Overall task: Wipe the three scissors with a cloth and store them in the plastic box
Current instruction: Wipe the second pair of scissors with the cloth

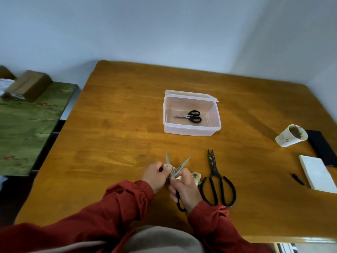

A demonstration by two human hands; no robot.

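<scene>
My right grip (pixel 186 189) was curled round the black handles of the open scissors (pixel 180 166), whose blades spread in a V above the desk (pixel 118 125). My left grip (pixel 154 175) pinched the cloth (pixel 169 167) against the blades near the pivot, and more cloth bunched out beside my right grip. The large black scissors (pixel 217 181) lay flat on the desk just right of it. Farther back, the small scissors (pixel 191 116) lay inside the open plastic box (pixel 191 132). A paper cup (pixel 291 136) and a notepad (pixel 317 172) sat near the right edge.

Right side — paper cup (pixel 291 136), white notepad (pixel 318 173), dark phone (pixel 322 147).
</scene>
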